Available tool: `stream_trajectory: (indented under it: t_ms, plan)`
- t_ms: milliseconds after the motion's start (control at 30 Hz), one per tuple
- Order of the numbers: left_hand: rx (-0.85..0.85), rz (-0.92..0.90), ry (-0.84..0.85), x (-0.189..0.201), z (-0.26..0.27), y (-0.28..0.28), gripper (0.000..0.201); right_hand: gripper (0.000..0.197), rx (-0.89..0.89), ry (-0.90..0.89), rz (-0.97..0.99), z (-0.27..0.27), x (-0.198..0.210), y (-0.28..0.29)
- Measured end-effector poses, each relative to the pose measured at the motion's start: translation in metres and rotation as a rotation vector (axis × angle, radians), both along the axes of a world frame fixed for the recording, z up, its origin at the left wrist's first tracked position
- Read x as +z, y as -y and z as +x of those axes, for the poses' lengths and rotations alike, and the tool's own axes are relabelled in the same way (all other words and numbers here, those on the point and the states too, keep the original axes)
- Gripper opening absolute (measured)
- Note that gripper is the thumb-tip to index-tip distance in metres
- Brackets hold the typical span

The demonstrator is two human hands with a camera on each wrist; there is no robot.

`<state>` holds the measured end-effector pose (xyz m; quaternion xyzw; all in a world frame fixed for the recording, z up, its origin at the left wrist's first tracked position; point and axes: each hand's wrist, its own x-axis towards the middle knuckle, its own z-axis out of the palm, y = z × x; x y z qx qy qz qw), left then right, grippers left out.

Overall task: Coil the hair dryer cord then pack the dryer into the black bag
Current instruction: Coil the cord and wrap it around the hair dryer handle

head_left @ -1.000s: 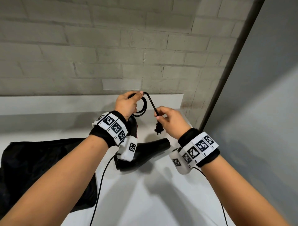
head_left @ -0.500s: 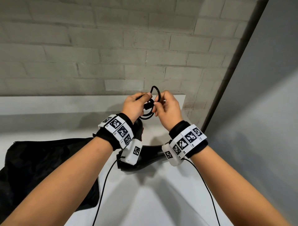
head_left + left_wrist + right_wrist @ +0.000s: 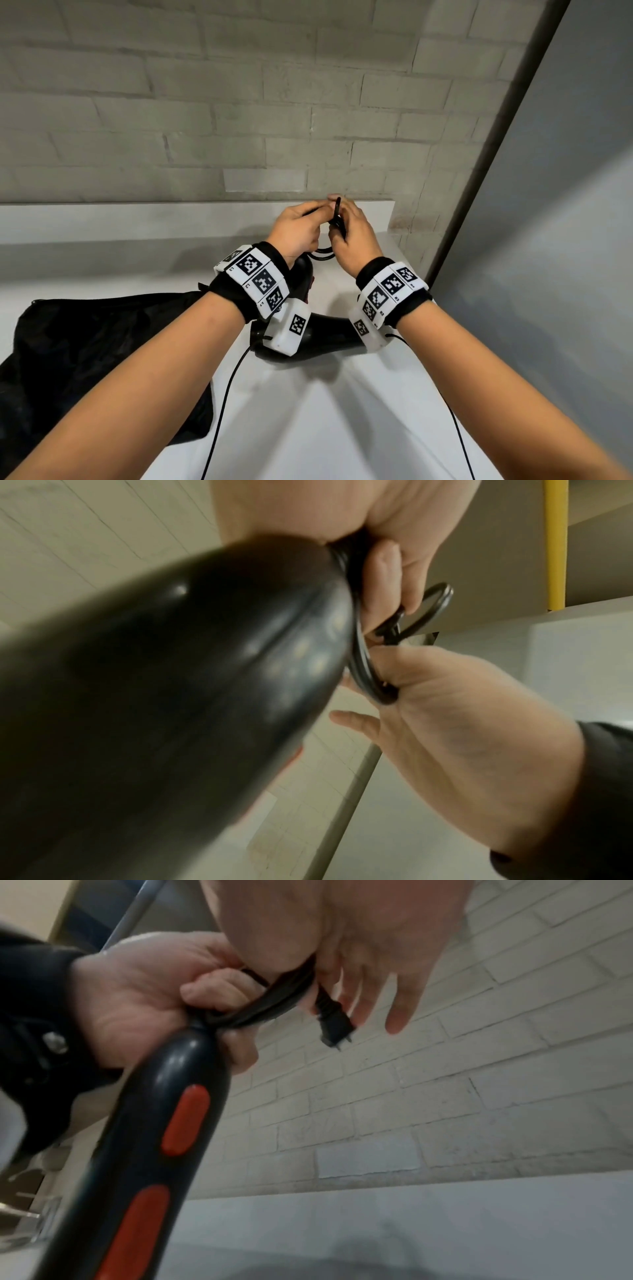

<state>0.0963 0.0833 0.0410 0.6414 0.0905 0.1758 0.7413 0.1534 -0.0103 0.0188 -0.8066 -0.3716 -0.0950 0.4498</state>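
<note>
The black hair dryer stands on the white counter with its handle pointing up; red buttons show on the handle. My left hand grips the coiled black cord at the top of the handle. Close beside it, my right hand pinches a loop of the cord, and the plug hangs under its fingers. The black bag lies slumped on the counter to the left of the dryer.
A grey brick wall rises behind the counter, and a grey panel closes the right side. Thin black wrist-camera cables run down over the counter beside both forearms.
My right hand carried the plug end over to my left hand. The hands now touch and the cord loop above them is smaller.
</note>
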Motion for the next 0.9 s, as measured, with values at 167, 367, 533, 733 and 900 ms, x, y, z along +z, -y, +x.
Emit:
stream_trajectory:
  t_ms: [167,367,533,733,900]
  plan:
    - [-0.034,-0.01,-0.005,0.001,-0.002,0.002,0.018,0.048,0.103,-0.128,0.025,0.006,-0.005,0.003]
    - [-0.062,-0.004,-0.018,0.002,-0.003,0.003,0.018,0.032,0.196,-0.308,0.144,0.004,-0.004,0.009]
    - [-0.025,0.001,-0.021,0.003,-0.005,-0.01,0.018,0.016,0.247,-0.146,-0.105,0.003,-0.018,0.026]
    - [-0.034,-0.022,-0.021,0.003,-0.008,-0.012,0.014,0.019,0.151,-0.159,-0.285,0.028,-0.026,0.034]
    - [0.022,0.017,-0.033,0.003,-0.007,-0.012,0.027,0.02,0.093,-0.19,-0.353,0.027,-0.016,0.026]
